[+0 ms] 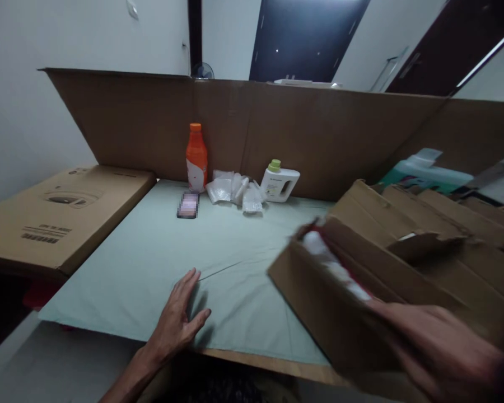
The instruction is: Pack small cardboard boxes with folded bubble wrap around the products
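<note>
My left hand [178,319] is over the pale green cloth [235,252] near the table's front edge, fingers spread and holding nothing. At the right, my right hand [441,341], blurred by motion, grips the near edge of an opened cardboard box [331,313]. The box is tilted, and something white and red [331,257] shows inside it. My right fingertips are partly hidden by the box wall. Further back on the cloth lie a phone [188,205] and several clear plastic packets [235,189].
An orange bottle [196,157] and a white jug with a green cap [279,182] stand before a cardboard wall [294,129]. A flat carton [63,218] lies at the left. More cardboard [403,218] and a teal container [428,170] crowd the right.
</note>
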Motion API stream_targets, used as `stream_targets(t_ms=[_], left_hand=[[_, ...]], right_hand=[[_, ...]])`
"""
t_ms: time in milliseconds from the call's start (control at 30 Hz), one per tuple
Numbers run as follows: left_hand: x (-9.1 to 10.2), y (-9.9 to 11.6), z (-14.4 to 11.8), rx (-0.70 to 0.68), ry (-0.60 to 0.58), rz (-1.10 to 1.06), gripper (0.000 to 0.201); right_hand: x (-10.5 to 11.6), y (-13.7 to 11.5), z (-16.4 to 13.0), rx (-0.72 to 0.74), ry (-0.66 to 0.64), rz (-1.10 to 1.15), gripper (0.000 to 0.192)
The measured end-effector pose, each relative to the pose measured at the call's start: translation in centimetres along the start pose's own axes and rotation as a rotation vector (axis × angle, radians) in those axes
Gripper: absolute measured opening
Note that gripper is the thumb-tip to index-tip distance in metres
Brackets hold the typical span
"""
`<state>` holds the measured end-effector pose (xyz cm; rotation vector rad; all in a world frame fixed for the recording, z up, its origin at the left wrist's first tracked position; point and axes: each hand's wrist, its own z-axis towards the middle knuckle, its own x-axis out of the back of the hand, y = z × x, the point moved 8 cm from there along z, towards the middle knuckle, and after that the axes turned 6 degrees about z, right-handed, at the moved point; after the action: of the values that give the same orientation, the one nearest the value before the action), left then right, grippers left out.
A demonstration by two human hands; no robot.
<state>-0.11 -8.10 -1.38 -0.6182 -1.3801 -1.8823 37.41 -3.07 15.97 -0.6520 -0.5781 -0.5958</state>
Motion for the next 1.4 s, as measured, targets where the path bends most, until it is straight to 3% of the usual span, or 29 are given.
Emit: stream_targets(t_ms=[100,200,333,400,567,700,867,967,1100,1200,1267,1400], left_hand=[[0.5,0.4,0.3,0.037,0.052,-0.044,0.081],[0.7,0.2,0.2,0.102,0.076,-0.082,0.088],[0.5,-0.8,-0.2,0.177,0.067,-0.112,0.085],[0.0,-1.6,-0.2,0.239,0.046,-0.122,0.082],[-1.4,-1.4,1.0,0.311,-0.011,-0.158,0.051],[-1.5,0.0,3.4,0.257,0.004,-0.233,0.034],[-1.6,-0.6,7.9,0.249,0.076,-0.255,0.032],[-1.9,-1.4,9.7,0.262,0.106,-0.231,0.035],[-2.4,-1.9,9.6,0.269,0.121,-0.173,0.033],[-2.8,-2.4,9.0,0.297,0.112,-0.127,0.031],[-3.0,-2.8,8.7,0.328,0.118,-0.089,0.032],[-3.2,-3.6,8.3,0.343,0.16,-0.029,0.031]], right_hand=[[-3.9,-6.6,1.6,0.312,-0.324,0.055,0.027],[-3.9,-8.0,2.3,0.329,-0.303,0.072,0.034],[-2.0,-2.5,0.2,0.099,-0.083,0.035,0.042],[-2.8,0.8,-1.7,-0.032,-0.056,0.013,0.044],[-10.6,4.0,-4.8,-0.224,-0.305,0.153,0.058],[-16.1,4.7,-4.5,-0.412,-0.495,0.382,0.047],[-19.2,7.1,-1.0,-0.549,-0.486,0.451,0.055],[-19.7,8.6,1.2,-0.522,-0.5,0.49,0.054],[-18.8,11.7,4.9,-0.457,-0.579,0.589,0.047],[-19.0,15.8,9.7,-0.549,-0.416,0.585,0.046],[-21.6,17.9,13.0,-0.592,-0.336,0.567,0.042],[-29.7,19.6,17.4,-0.637,-0.299,0.528,0.032]])
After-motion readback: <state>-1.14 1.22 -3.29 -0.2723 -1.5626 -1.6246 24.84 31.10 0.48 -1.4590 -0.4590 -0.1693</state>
